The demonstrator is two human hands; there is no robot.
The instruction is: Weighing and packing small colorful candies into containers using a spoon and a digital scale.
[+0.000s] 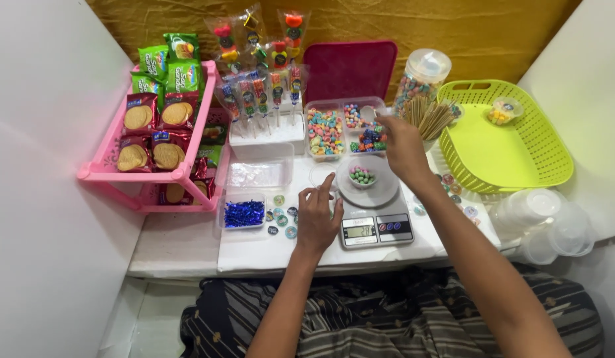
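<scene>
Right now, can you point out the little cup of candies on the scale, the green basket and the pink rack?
Cup of candies (pixel 362 176), head view, on the candies inside it.
Green basket (pixel 549 149), head view, on its right wall.
Pink rack (pixel 148 174), head view, on its front rail.

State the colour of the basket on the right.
The basket is lime green, seen in the head view.

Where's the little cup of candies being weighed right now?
The small candy cup sits on the digital scale, centre of the head view, between the left hand and right hand.
</scene>
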